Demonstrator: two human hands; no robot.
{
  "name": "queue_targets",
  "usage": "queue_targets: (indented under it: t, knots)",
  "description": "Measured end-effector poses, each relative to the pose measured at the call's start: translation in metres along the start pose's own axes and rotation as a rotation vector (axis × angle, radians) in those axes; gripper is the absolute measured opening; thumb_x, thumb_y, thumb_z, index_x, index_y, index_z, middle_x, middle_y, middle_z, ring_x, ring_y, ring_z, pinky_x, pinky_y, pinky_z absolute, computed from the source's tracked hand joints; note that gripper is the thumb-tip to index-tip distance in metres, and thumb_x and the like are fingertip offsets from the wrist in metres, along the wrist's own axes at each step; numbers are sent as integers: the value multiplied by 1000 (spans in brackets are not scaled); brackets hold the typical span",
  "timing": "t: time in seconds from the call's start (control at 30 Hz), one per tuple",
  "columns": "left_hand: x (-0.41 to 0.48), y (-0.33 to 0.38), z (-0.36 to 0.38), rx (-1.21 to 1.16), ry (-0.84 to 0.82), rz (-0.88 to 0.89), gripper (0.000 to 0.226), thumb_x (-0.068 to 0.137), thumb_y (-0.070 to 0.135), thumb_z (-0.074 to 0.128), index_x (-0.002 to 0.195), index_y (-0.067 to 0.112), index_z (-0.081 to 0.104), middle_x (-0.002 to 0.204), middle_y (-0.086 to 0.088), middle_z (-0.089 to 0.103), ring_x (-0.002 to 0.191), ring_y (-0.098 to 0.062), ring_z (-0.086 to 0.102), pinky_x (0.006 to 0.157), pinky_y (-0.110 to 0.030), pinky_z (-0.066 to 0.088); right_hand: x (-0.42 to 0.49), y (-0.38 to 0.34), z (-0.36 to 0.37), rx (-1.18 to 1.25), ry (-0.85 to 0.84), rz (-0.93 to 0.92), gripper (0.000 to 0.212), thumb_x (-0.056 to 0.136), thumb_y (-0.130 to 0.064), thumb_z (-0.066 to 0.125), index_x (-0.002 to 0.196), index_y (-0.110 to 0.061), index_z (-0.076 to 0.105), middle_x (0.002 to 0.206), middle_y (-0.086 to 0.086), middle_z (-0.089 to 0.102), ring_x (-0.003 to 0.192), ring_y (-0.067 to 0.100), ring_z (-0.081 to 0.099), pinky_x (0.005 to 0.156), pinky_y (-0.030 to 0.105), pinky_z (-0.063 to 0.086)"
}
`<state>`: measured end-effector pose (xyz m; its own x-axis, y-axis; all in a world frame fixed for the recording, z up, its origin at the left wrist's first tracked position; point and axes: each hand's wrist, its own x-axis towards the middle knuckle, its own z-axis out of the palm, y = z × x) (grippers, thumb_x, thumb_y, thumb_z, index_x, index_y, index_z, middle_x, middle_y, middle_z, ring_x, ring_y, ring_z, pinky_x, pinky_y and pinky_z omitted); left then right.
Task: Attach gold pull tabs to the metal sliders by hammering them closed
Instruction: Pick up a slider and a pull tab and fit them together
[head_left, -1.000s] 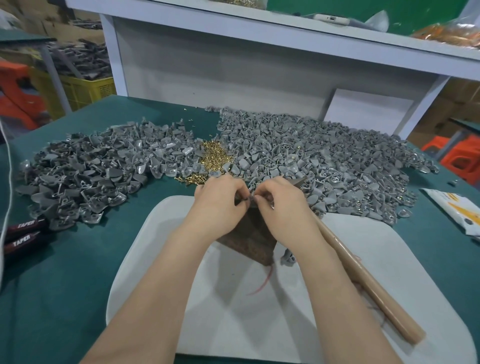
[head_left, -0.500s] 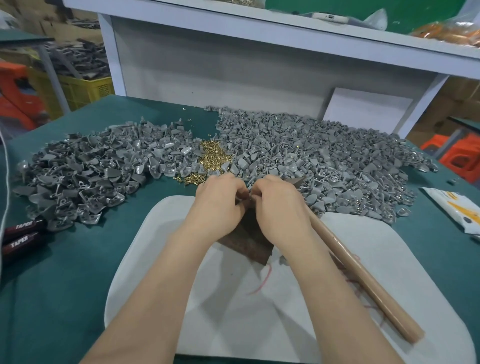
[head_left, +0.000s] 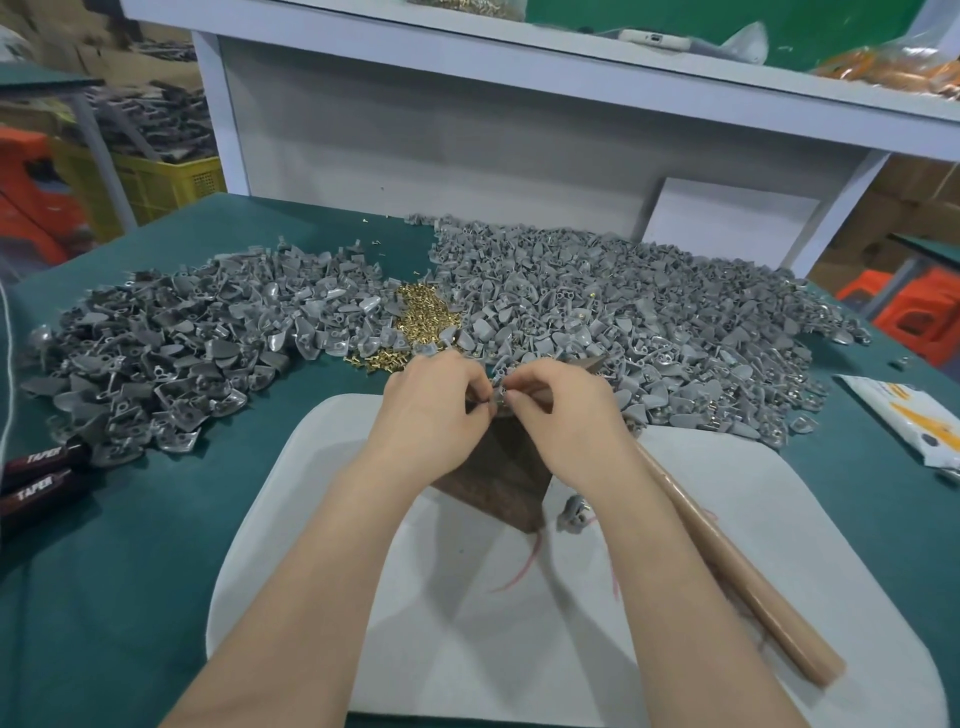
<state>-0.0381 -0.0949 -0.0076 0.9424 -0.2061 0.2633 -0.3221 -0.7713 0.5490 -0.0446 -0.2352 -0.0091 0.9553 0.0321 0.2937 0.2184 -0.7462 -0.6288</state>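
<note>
Two hands are meeting at the centre of the frame. The left hand (head_left: 431, 410) and the right hand (head_left: 566, 410) are each pinching one small grey slider (head_left: 500, 397) between thumb and forefinger, in a narrow fingertip grip. They are holding it just above the far edge of a dark wooden block (head_left: 501, 478). Whether a gold piece is already sitting in it is too small to tell.

The block is standing on a white mat (head_left: 779, 493), which is covering the lower middle of the green table (head_left: 130, 545). A hammer (head_left: 727, 566) is lying on the mat, its wooden handle running from the lower right up beneath the right forearm. Whether the right palm is touching it cannot be told.

A little pile of gold tabs (head_left: 423, 317) is lying just above the hands, between a left heap (head_left: 182, 353) and a larger right heap (head_left: 623, 312) of grey metal parts. One loose grey part (head_left: 571, 512) is resting on the mat just beside the block's right corner. Two red tool handles (head_left: 36, 473) are showing at the left edge and a printed packet (head_left: 904, 421) at the right edge.

Judged from this layout, the person is fitting one piece and the hammering of it is not yet done. Which heap holds finished work cannot be told, but the gold supply and both heaps are suggesting that a great many sliders are waiting.
</note>
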Motion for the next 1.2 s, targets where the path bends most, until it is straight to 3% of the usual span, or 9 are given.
queue_targets:
  t: [0.3, 0.57, 0.97, 1.1, 1.2]
  knots:
    - [1, 0, 0, -10, 12, 5, 10, 86, 24, 63, 76, 24, 64, 81, 7, 55, 92, -23, 58, 84, -41, 48, -5, -4, 4, -142, 55, -124, 8, 87, -12, 60, 89, -15, 67, 90, 1, 60, 85, 21, 57, 83, 40, 44]
    - [0, 0, 1, -18, 28, 17, 8, 85, 21, 62, 79, 20, 66, 80, 7, 53, 92, -23, 58, 84, -41, 48, -11, -5, 10, -109, 136, -133, 7, 85, -5, 59, 85, -8, 66, 89, 4, 61, 81, 23, 57, 76, 40, 44]
    - [0, 0, 2, -8, 29, 22, 8, 86, 25, 64, 79, 21, 65, 78, 11, 50, 91, -20, 56, 84, -41, 48, -11, -3, 11, 47, 132, -12, 8, 87, -8, 61, 83, -14, 66, 89, -1, 64, 83, 15, 59, 81, 37, 47]
    - [0, -1, 1, -4, 34, 21, 8, 86, 24, 64, 79, 21, 65, 80, 10, 52, 91, -20, 58, 83, -40, 49, -9, -4, 8, -10, 116, -18, 13, 91, -13, 57, 92, -15, 70, 95, -2, 66, 90, 14, 58, 87, 32, 44]
    - [-1, 0, -1, -13, 28, 8, 11, 86, 22, 64, 75, 24, 62, 79, 11, 54, 90, -17, 60, 84, -40, 50, -4, 5, -8, -77, 216, 45, 22, 97, -19, 49, 104, -16, 69, 104, 2, 66, 96, 20, 58, 89, 32, 43]
